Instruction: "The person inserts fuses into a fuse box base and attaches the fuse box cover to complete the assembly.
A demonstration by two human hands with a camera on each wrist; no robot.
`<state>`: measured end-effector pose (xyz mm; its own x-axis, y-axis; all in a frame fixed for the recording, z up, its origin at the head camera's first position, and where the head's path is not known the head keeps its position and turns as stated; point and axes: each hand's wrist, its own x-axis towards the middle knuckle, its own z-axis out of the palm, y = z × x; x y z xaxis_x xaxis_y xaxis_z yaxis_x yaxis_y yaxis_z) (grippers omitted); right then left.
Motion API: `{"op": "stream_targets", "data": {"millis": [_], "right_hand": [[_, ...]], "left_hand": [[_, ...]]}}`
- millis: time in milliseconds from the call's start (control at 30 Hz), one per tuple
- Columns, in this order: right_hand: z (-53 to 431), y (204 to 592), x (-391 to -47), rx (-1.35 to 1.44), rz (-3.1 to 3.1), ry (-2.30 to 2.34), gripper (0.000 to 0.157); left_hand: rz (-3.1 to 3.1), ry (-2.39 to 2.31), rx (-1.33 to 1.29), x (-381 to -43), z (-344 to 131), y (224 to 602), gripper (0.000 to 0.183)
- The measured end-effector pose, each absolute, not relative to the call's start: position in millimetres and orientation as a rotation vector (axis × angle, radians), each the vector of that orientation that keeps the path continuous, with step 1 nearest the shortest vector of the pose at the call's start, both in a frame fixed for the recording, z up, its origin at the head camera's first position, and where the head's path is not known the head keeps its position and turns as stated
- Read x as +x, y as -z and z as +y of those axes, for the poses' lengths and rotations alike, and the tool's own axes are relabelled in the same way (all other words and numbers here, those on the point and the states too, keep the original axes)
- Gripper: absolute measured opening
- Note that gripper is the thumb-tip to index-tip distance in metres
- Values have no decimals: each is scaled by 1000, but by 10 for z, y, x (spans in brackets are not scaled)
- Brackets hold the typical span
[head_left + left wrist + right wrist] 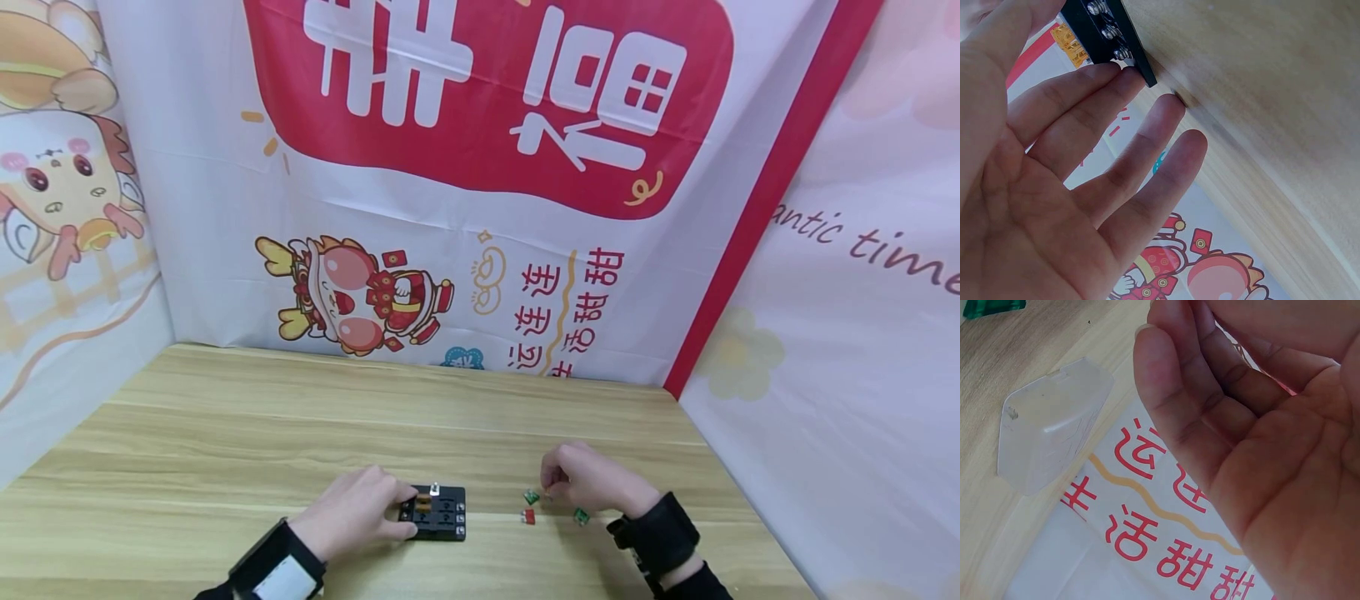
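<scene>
On the table my left hand [358, 510] grips the left side of a black fuse block [442, 527], thumb at the near edge and fingers at the far one. Orange fuses [423, 502] and a whitish fuse [435, 489] sit in the block; metal screws [1110, 31] line its side in the left wrist view. My right hand [588, 477] is lowered to the table with curled fingers; its fingertips are too small or hidden to show whether they pinch anything. Green fuses [532, 497] and a red fuse [528, 517] lie beside it.
Another green fuse [581, 517] lies below the right wrist. A translucent box-shaped plastic piece [1054, 419] stands near the right hand in the right wrist view. Printed cloth walls [210, 250] border the wooden table [300, 417] at back and sides.
</scene>
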<state>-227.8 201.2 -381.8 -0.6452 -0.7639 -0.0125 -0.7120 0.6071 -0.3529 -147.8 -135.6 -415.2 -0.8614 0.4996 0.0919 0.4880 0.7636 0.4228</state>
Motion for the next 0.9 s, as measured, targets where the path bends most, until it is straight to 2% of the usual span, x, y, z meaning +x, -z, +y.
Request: {"op": "stream_targets", "data": {"millis": [900], "right_hand": [[1977, 3820, -2275, -1253, 2681, 539, 16]], "left_hand": [[2936, -667, 818, -1480, -1354, 4153, 26]]}}
